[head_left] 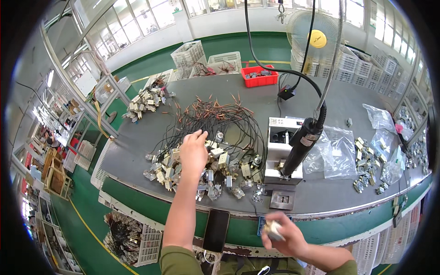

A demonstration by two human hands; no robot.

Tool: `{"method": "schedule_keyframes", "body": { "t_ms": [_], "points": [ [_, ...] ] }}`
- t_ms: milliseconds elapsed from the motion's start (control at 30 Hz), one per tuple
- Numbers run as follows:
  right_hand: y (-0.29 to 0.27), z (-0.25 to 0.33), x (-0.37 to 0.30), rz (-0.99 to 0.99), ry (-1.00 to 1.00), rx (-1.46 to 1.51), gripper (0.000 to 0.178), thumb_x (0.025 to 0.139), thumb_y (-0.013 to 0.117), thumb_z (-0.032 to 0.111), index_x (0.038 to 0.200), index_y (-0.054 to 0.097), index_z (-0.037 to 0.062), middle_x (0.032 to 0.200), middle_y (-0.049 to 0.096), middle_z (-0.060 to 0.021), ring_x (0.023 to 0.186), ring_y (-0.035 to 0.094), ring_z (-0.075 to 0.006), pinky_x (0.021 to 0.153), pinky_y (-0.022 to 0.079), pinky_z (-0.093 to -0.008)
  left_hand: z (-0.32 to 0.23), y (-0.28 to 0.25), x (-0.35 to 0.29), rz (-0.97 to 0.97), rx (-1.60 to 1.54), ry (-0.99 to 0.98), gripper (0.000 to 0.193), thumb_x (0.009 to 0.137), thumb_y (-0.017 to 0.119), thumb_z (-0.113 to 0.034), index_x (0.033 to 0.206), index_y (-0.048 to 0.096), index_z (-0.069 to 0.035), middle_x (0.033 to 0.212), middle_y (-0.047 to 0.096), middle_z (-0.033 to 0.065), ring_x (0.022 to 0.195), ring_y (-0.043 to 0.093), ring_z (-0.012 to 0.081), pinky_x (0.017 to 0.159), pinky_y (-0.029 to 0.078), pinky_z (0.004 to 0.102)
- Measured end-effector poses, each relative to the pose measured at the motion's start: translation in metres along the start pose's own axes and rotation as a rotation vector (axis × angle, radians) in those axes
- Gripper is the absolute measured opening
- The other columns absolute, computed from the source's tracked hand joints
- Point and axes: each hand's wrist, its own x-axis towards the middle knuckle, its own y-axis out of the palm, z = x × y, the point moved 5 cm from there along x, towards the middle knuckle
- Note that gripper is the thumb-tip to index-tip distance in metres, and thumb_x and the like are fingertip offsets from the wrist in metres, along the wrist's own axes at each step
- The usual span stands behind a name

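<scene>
Right hand (294,240): grip closed round a small cream-and-metal part (274,231), near side of the black screwdriver (302,145). Left hand (193,153) sits over the pile of cream wired units (223,159) on the desk (321,198), left of the screwdriver; it's the nearer hand to that pile. Black leads (251,133) fan out behind. Blur and fingers mask the part's long axis; left fingertips face away, so can't tell if that grip's pinching anything.

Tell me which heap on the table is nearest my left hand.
The middle heap, trailing black wires, under your left hand; the far-left heap and right-side heap lie farther off.
</scene>
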Motion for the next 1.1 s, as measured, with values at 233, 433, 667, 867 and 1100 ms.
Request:
{"method": "schedule_keyframes", "body": {
  "t_ms": [233,433,667,867,1100],
  "points": [
    [-0.02,0.042,-0.09,0.039,0.133,-0.37,0.045,0.098,0.058,0.028,0.128,0.057,-0.0052,0.108,0.064,-0.0172,0.084,0.064,-0.0183,0.071,0.053,-0.0309,-0.064,-0.038,-0.012,-0.166,-0.116,0.054,0.027,0.09,0.066,-0.007,0.116,0.064,-0.006,0.12,0.064,0.0116,0.104,0.063,0.029,0.089,0.05,0.0406],
    [-0.026,0.077,-0.082,0.31,-0.02,-0.646,0.037,0.099,0.058,0.023,0.125,0.062,-0.0025,0.115,0.064,-0.0121,0.092,0.064,-0.0157,0.072,0.053,-0.0286,-0.107,-0.081,-0.113,0.815,-1.37,-0.308,0.042,0.104,0.053,-0.037,0.104,0.062,0.004,0.103,0.069,0.0172,0.052,0.057,0.0133,0.049,0.046,0.0247],
    [-0.017,0.075,-0.052,0.222,0.172,-0.867,0.043,0.099,0.06,0.023,0.136,0.051,0.003,0.12,0.062,-0.0116,0.102,0.063,-0.0198,0.082,0.052,-0.0326,-0.136,-0.081,-0.103,0.43,-2.414,-0.079,0.028,0.105,0.052,-0.03,0.119,0.054,-0.006,0.102,0.068,0.0143,0.055,0.057,0.0121,0.049,0.044,0.0247],
    [-0.055,0.103,-0.056,-0.177,0.023,-1.66,0.032,0.09,0.068,0.02,0.119,0.064,0.0084,0.111,0.065,-0.0108,0.095,0.067,-0.0311,0.078,0.054,-0.0399,-0.062,-0.067,-0.095,-0.289,-1.972,-0.843,0.022,0.108,0.045,-0.03,0.11,0.057,-0.011,0.088,0.059,0.0011,0.056,0.044,0.0066,0.055,0.038,0.0217],
    [-0.054,0.105,-0.036,-0.177,-0.29,-1.696,0.037,0.091,0.064,0.005,0.128,0.062,0.0087,0.109,0.06,-0.0104,0.092,0.066,-0.0269,0.078,0.054,-0.0362,-0.047,-0.028,-0.121,-0.381,-1.937,-1.092,0.027,0.108,0.046,-0.032,0.112,0.058,-0.008,0.092,0.06,-0.0012,0.062,0.05,0.0065,0.06,0.044,0.0231]
  ]
}}
